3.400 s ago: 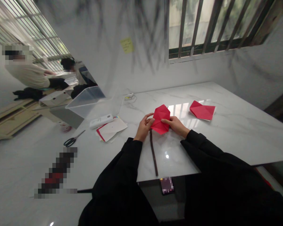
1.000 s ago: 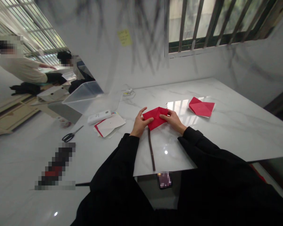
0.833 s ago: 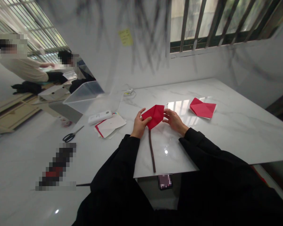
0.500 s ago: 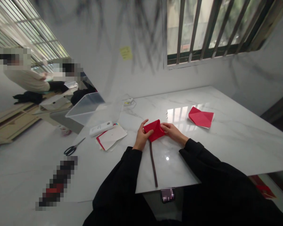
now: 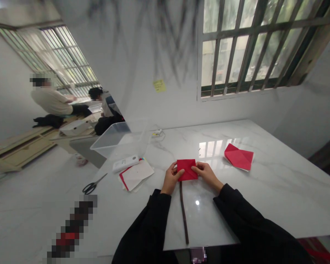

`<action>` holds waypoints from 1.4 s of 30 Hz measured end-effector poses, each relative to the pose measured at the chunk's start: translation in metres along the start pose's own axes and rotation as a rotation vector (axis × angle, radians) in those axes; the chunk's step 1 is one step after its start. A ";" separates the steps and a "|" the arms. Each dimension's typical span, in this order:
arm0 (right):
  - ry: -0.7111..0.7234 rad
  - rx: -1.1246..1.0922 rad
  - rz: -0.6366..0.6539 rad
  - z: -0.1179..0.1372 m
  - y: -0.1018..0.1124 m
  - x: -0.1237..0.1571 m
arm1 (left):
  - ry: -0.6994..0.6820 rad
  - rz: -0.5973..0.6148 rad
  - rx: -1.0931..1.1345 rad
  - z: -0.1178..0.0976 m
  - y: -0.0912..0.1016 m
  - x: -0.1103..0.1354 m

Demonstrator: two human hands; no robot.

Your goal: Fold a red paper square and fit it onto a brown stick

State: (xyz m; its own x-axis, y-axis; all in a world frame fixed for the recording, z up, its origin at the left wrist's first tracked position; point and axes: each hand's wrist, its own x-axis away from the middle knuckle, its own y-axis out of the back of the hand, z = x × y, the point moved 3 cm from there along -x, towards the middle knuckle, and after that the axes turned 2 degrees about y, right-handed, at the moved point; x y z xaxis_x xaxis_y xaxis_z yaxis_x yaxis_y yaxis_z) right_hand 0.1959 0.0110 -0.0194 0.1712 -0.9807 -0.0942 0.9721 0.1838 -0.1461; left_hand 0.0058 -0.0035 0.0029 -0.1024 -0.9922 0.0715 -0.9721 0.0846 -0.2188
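A folded piece of red paper (image 5: 187, 172), roughly square now, is held above the white marbled table (image 5: 214, 220). My left hand (image 5: 171, 178) grips its left edge, thumb in front and fingers behind. On the right edge my right hand (image 5: 206, 172) pinches the paper with its thumb on the front face. A thin dark brown stick (image 5: 184, 216) lies on the table below the paper; its upper end reaches the paper's lower edge, and I cannot tell whether they touch.
Right of my hands lies more folded red paper (image 5: 239, 157). On the left are scissors (image 5: 94, 185), stacked paper sheets (image 5: 137, 174), a white device (image 5: 125, 163) and a clear plastic bin (image 5: 118, 141). Two people sit farther back; one wears a light top (image 5: 51, 101).
The raised pointed flap of the red paper has been laid down, giving a squarer outline. Both hands keep hold of it. The view has tilted up, shifting everything lower in the picture.
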 end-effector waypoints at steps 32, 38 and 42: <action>0.172 0.340 -0.188 0.006 0.019 -0.006 | -0.148 -0.205 -0.211 0.002 0.012 0.016; 0.174 0.752 -0.452 -0.009 0.055 -0.049 | -0.134 -0.217 -0.130 0.008 0.016 0.025; 0.131 0.933 -0.431 -0.014 0.054 -0.064 | -0.144 -0.223 -0.047 0.010 0.016 0.027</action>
State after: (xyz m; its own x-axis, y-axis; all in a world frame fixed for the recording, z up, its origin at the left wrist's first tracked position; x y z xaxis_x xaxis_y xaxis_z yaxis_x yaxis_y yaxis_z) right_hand 0.2357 0.0847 -0.0347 -0.1852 -0.9257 -0.3299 0.6940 -0.3609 0.6230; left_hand -0.0108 -0.0301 -0.0084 0.1432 -0.9893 -0.0274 -0.9764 -0.1367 -0.1672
